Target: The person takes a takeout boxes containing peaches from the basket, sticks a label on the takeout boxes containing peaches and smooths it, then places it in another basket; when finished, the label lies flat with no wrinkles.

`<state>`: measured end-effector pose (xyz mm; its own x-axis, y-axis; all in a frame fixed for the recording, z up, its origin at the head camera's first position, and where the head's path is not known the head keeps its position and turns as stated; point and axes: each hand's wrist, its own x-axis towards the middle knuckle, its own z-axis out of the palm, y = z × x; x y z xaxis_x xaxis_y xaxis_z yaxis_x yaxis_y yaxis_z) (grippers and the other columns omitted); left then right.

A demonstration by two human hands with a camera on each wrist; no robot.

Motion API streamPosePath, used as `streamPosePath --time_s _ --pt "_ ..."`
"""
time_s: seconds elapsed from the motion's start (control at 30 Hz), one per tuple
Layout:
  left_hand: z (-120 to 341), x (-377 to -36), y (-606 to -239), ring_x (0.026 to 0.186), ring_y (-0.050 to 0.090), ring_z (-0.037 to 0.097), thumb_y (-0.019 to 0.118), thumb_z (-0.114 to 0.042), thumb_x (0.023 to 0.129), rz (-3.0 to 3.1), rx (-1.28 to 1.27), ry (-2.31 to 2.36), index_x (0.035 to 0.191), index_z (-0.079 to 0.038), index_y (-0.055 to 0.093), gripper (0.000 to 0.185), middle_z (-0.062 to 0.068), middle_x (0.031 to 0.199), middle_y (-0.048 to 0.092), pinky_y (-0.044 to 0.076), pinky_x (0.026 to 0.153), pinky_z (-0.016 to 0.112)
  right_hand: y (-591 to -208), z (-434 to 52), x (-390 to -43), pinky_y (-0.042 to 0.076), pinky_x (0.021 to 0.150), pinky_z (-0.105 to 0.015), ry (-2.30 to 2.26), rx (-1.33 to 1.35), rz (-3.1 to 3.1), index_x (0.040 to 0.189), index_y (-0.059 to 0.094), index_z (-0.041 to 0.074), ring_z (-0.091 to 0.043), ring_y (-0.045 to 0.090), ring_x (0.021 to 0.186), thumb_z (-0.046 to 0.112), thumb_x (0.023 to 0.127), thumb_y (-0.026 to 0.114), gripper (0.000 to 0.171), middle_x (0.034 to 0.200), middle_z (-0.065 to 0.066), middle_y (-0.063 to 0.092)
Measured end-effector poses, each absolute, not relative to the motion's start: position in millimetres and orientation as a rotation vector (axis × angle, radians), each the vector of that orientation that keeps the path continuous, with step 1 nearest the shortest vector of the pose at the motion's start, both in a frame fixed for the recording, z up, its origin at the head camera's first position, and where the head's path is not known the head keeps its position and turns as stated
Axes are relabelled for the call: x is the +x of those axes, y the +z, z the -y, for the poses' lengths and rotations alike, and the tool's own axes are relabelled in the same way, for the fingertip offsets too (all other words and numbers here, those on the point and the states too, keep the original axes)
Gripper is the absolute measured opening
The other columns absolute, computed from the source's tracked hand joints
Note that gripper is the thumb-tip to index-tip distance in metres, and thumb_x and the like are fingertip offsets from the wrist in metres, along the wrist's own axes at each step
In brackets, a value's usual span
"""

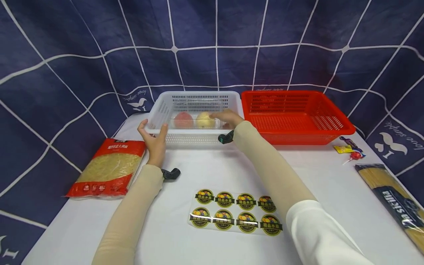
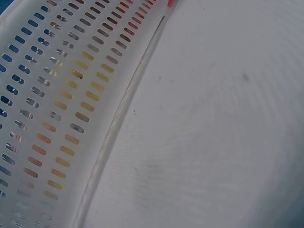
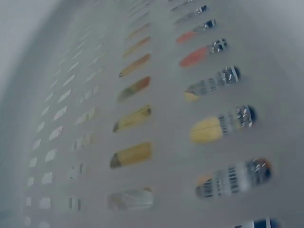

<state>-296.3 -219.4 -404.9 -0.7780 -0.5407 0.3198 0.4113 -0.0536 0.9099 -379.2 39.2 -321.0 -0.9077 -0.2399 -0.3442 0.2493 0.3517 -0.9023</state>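
In the head view a white basket (image 1: 195, 138) holds a clear plastic box (image 1: 190, 106) with a reddish round fruit (image 1: 183, 120) and a pale yellow one (image 1: 205, 120) inside. My left hand (image 1: 155, 145) is at the basket's front left corner, thumb and a finger spread by the rim. Over the right end reaches my right hand (image 1: 230, 117), one finger stretched across the box beside the yellow fruit; its thumb is hidden. Both wrist views show only the white basket's slotted wall (image 2: 71, 104), with fruit colours behind the slots.
A red basket (image 1: 298, 138) stands against the white one on the right. At left lies a red pasta bag (image 1: 109, 165). A sheet of round stickers (image 1: 235, 211) lies in front. On the right are small wrapped candies (image 1: 346, 149), a lollipop (image 1: 356, 156) and a spaghetti pack (image 1: 394, 202).
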Motion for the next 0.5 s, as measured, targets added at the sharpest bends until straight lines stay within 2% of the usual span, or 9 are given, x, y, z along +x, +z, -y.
streamPosePath --time_s 0.1,0.17,0.3,0.4,0.5 --pt "219.1 -296.1 -405.2 0.140 0.052 0.029 0.073 -0.009 0.102 1.586 0.139 -1.890 0.154 -0.013 0.029 0.068 0.016 0.156 0.048 0.042 0.117 0.032 -320.8 -39.5 -380.4 0.034 0.126 -0.053 -1.589 0.016 -2.194 0.168 0.026 -0.002 -0.046 0.034 0.156 0.034 0.104 0.072 0.086 0.176 -0.015 0.027" --pt "219.2 -296.2 -405.4 0.139 0.052 0.029 0.073 -0.010 0.102 1.590 0.136 -1.886 0.154 -0.012 0.028 0.069 0.015 0.156 0.048 0.042 0.116 0.032 -320.1 -39.6 -381.4 0.033 0.127 -0.056 -1.607 0.018 -2.169 0.171 0.014 0.001 -0.051 0.032 0.156 0.036 0.103 0.072 0.096 0.179 -0.014 0.016" --pt "219.4 -296.3 -405.6 0.140 0.052 0.031 0.074 -0.011 0.102 1.596 0.134 -1.879 0.154 -0.013 0.028 0.069 0.015 0.155 0.049 0.042 0.116 0.031 -319.5 -39.7 -384.9 0.029 0.128 -0.057 -1.693 0.016 -2.044 0.169 0.002 0.008 -0.054 0.029 0.156 0.033 0.103 0.070 0.098 0.179 -0.016 0.004" --pt "219.6 -295.9 -405.5 0.141 0.051 0.032 0.074 -0.011 0.102 1.598 0.136 -1.876 0.153 -0.015 0.029 0.068 0.015 0.155 0.049 0.042 0.115 0.030 -320.6 -39.7 -387.6 0.040 0.122 -0.055 -1.791 0.032 -1.937 0.162 0.013 0.010 -0.049 0.039 0.149 0.026 0.103 0.069 0.083 0.173 -0.019 0.011" --pt "219.9 -295.7 -406.1 0.141 0.051 0.032 0.074 -0.011 0.102 1.603 0.136 -1.872 0.154 -0.015 0.029 0.068 0.015 0.156 0.048 0.042 0.116 0.031 -321.4 -38.8 -388.6 0.057 0.103 -0.049 -1.878 0.026 -1.887 0.159 0.016 0.009 -0.038 0.046 0.140 0.018 0.103 0.068 0.077 0.168 -0.016 0.016"
